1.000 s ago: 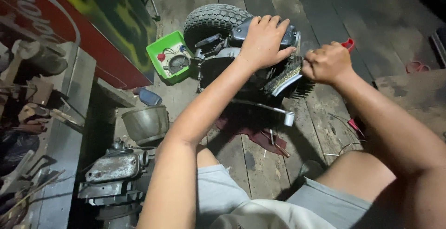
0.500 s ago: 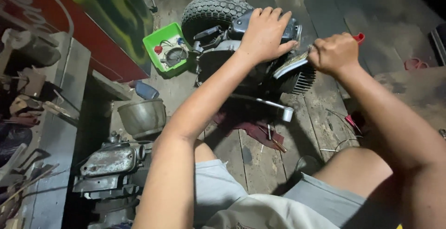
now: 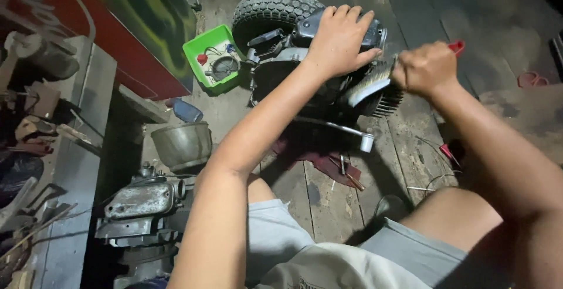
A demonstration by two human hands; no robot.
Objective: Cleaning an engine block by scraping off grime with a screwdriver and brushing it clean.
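Hands at work on an engine [image 3: 316, 83] lying on a plank floor [image 3: 328, 207], beside a tyre [image 3: 267, 10] and green tray [image 3: 214, 60].
Left hand [image 3: 340, 39] lies flat on the casing, fingers together; right hand [image 3: 425, 69] is clenched around a red-handled brush [image 3: 372, 83] whose bristles meet the cooling fins. Risk, as judged: the brush may skid off the fins and scrape the knuckles if pressed too hard, or the engine may roll should the left hand lift. Compared with a half-second earlier, the right hand sits slightly lower against the fins; the left has not shifted.
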